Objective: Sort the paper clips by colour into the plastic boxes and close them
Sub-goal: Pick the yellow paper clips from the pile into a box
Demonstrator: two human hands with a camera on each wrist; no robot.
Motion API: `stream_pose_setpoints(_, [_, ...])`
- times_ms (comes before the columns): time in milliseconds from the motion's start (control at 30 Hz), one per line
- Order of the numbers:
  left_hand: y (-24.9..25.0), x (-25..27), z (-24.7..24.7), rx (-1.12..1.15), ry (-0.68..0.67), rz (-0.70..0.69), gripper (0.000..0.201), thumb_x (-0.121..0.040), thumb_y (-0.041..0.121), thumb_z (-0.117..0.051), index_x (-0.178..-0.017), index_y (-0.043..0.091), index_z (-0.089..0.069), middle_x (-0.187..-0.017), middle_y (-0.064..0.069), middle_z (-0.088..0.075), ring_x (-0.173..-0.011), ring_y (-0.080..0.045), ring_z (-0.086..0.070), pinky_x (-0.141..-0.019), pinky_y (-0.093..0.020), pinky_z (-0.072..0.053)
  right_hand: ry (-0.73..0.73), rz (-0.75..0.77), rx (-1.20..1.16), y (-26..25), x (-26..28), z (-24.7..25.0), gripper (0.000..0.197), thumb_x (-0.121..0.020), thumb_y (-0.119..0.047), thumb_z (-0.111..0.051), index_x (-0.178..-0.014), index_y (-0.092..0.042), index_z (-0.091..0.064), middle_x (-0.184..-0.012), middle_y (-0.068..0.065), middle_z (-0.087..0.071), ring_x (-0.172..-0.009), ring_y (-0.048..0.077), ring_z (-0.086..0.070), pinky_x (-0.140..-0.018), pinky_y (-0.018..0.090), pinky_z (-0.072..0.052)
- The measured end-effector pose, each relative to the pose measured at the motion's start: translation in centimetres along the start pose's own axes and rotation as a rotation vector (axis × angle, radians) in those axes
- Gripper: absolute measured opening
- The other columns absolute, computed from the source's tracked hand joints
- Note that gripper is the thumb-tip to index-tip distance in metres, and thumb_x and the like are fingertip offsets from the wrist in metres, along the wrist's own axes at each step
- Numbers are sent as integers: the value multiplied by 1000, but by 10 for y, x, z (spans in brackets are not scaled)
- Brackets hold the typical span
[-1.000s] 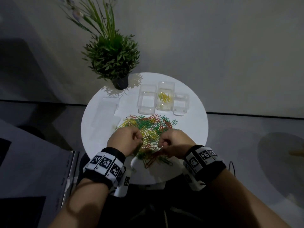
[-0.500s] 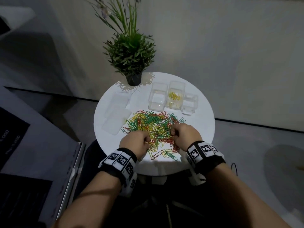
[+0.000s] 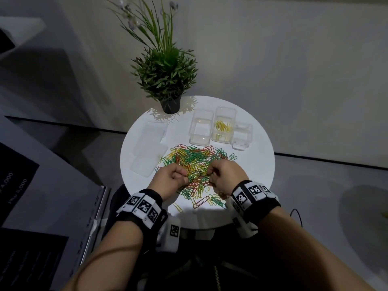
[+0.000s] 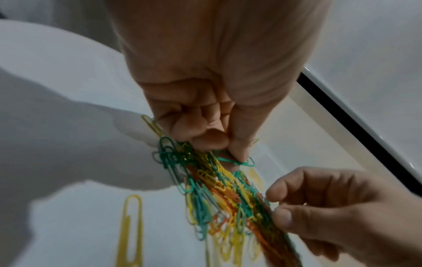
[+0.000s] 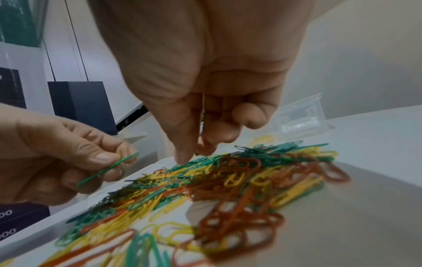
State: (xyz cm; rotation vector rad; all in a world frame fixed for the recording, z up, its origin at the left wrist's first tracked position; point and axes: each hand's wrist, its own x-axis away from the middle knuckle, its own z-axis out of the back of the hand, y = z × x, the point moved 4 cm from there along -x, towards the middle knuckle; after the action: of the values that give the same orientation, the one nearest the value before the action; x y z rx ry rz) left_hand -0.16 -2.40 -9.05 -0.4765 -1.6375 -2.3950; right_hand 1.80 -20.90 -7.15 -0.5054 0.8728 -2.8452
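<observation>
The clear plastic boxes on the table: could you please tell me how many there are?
3, in a row at the table's far side: left box, empty; middle box, holding yellow clips; right box, smaller.

The paper clips (image 3: 195,164) under my hands look coated in smooth, slightly glossy plastic of green, yellow and orange-red, and the green clip (image 5: 107,168) I pinch in my left hand (image 3: 171,181) has the same sheen. The three boxes (image 3: 220,128) are clear, glossy plastic, their lids (image 3: 147,150) a cloudier, frosted plastic. The bench (image 3: 256,164) is smooth, matt white, and the bands on my wrists (image 3: 144,206) look like black cloth with matt printed tags.
</observation>
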Motion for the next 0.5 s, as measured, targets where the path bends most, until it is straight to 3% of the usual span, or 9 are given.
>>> stream_pose_setpoints(100, [0, 2, 0, 245, -62, 81, 20, -88, -5, -61, -102, 9, -64, -62, -4, -57, -47, -7, -53, -47, -21, -46, -24, 21, -53, -11, -6, -4, 24, -84, -4, -54, -88, -24, -67, -79, -3, -71, -73, 19, -70, -65, 32, -58])
stream_pose_setpoints(167, [2, 3, 0, 339, -47, 119, 16, -88, -5, -61, -100, 5, -65, -62, -6, -59, -43, -6, -52, -45, -20, -47, -76, 22, -152, -18, -10, -11, 25, -86, -2, -55, -92, -22, -69, -76, -5, -71, -73, 17, -71, -60, 30, -58])
stream_pose_setpoints(300, [1, -1, 9, 237, 24, 111, 13, -90, -5, -58, -89, 5, -67, -69, -10, -65, -45, -12, -56, -40, -20, -43, -54, 56, 32, -29, -19, -18, 24, -88, -8, -58, -104, -23, -69, -94, -5, -69, -84, 14, -64, -78, 26, -52])
stream_pose_setpoints(333, [-2, -5, 12, 132, 37, 83, 17, -90, -3, -58, -84, 9, -69, -71, -10, -67, -51, -17, -58, -44, -21, -46, -43, 58, 91, -30, -22, -18, 23, -88, -11, -59, -104, -25, -69, -99, -4, -69, -90, 16, -64, -83, 29, -52])
stream_pose_setpoints(433, [-8, -12, 25, -190, 115, 0, 30, -87, 0, -57, -73, 23, -71, -78, -4, -71, -71, -23, -66, -72, -30, -56, -36, 65, 178, -38, -31, -18, 20, -85, -22, -68, -104, -26, -68, -109, -2, -67, -102, 21, -61, -87, 32, -51])
stream_pose_setpoints(500, [-5, -15, 29, -370, 164, -56, 30, -87, 1, -54, -83, 26, -71, -90, -2, -71, -83, -21, -66, -82, -31, -53, -70, 102, 245, -45, -36, -21, 32, -80, -31, -75, -110, -26, -66, -112, -1, -65, -104, 22, -59, -87, 32, -50])
